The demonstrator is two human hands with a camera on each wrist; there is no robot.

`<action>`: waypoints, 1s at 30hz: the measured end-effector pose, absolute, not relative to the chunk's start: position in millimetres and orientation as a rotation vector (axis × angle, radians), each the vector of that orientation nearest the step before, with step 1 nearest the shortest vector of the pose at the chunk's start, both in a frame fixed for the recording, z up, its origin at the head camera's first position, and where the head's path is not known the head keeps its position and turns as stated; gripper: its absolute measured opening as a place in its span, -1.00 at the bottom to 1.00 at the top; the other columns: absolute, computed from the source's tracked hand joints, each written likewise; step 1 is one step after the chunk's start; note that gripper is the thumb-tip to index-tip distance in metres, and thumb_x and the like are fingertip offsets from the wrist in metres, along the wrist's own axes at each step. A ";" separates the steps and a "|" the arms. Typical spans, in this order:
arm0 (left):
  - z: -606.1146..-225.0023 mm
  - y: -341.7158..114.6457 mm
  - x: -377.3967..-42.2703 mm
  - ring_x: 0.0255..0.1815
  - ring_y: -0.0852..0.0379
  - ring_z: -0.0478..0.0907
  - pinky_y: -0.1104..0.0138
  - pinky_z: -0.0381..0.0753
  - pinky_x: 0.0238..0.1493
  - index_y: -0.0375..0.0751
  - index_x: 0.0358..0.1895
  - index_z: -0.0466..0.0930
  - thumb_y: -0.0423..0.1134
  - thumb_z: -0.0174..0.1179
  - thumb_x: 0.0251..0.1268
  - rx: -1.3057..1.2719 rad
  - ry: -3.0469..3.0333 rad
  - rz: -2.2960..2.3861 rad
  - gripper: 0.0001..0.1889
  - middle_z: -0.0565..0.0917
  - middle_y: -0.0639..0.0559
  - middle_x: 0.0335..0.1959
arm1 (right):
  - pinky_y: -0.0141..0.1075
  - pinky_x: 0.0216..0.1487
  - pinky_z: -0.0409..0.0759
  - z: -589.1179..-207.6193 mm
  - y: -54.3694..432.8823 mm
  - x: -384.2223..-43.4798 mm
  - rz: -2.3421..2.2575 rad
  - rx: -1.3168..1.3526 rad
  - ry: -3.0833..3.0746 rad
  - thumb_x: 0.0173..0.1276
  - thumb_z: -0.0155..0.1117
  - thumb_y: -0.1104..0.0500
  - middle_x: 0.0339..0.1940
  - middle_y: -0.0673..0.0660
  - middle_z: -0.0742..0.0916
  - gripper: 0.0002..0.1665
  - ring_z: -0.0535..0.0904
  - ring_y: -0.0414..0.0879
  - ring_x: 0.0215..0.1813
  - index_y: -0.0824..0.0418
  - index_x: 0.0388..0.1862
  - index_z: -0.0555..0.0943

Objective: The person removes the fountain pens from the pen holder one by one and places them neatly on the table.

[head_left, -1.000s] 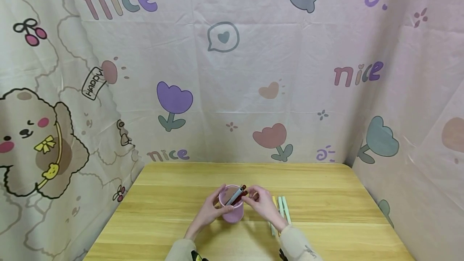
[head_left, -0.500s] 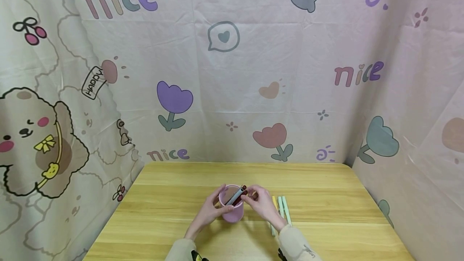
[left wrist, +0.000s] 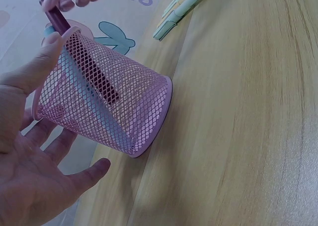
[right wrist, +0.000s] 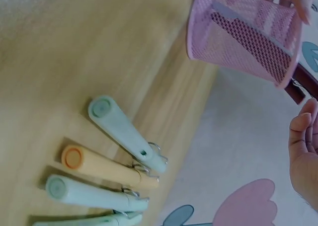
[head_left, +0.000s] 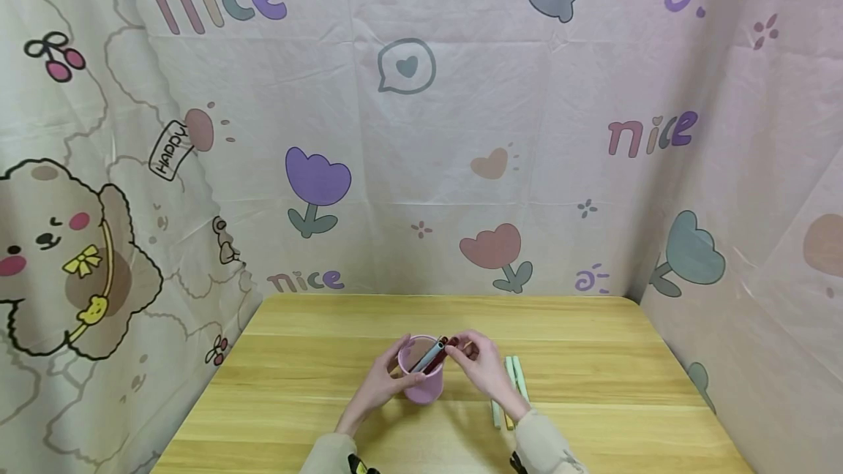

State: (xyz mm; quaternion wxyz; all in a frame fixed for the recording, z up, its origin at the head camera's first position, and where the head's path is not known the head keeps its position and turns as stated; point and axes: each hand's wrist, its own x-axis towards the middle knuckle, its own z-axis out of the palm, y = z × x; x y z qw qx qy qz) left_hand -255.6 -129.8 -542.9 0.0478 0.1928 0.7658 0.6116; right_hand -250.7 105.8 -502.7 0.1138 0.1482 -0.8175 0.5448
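A pink mesh pen cup (head_left: 424,392) stands on the table, with my left hand (head_left: 382,382) gripping it near the rim, thumb in front and fingers behind. Inside lean a light blue pen (head_left: 426,358) and some dark red ones. My right hand (head_left: 486,366) pinches the upper end of a dark red pen (left wrist: 59,20) above the rim. Through the mesh in the left wrist view, that pen's lower end hangs clear of the cup's bottom. Another dark red pen end (right wrist: 295,92) sticks out of the cup in the right wrist view.
Right of the cup, several pale green pens (right wrist: 121,129) and a yellow-orange pen (right wrist: 102,165) with metal clips lie side by side on the wooden table (head_left: 296,357). A printed cloth (head_left: 421,167) hangs behind the table and at both sides.
My right hand has risen slightly and shifted right, and the dark red pen in its fingers sticks farther out of the cup. The left hand and the cup have stayed in place.
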 end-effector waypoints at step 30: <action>-542.9 -129.4 -257.5 0.52 -0.51 0.18 -0.30 0.34 0.44 -0.42 0.56 0.04 -0.31 0.40 0.22 0.603 2.318 1.863 -0.08 0.26 -0.42 0.53 | -0.45 -0.42 0.63 -465.2 148.6 -232.6 1.785 0.340 -2.131 0.48 0.23 0.24 -0.47 0.00 0.63 -0.82 0.54 -0.32 -0.46 0.37 -0.09 0.59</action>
